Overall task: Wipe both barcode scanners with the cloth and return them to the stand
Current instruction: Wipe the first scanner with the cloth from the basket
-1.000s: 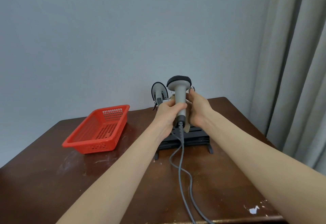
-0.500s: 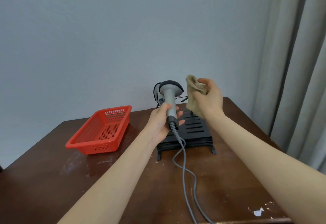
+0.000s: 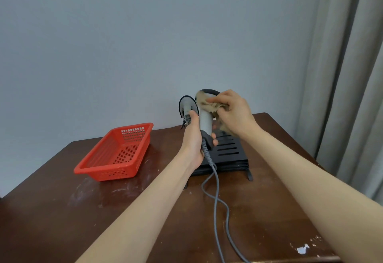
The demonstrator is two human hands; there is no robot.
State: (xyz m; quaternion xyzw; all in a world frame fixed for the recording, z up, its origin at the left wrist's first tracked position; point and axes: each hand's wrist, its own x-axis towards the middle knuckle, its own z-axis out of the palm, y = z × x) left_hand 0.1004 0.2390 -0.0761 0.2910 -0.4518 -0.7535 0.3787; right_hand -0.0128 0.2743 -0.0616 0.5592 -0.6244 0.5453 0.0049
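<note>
A red basket [image 3: 116,155] is sitting at the left of the table [image 3: 62,211]. The left hand [image 3: 193,138] is clamping its grip around the handle of a grey scanner [image 3: 205,121], holding it upright above the black stand [image 3: 228,150], with a second scanner [image 3: 187,107] standing just behind. The right hand [image 3: 232,113] is pinching a tan cloth [image 3: 204,103] against the held scanner's head.

A red basket [image 3: 116,155] sits on the brown table [image 3: 62,211], beside grey curtains [image 3: 352,76].
</note>
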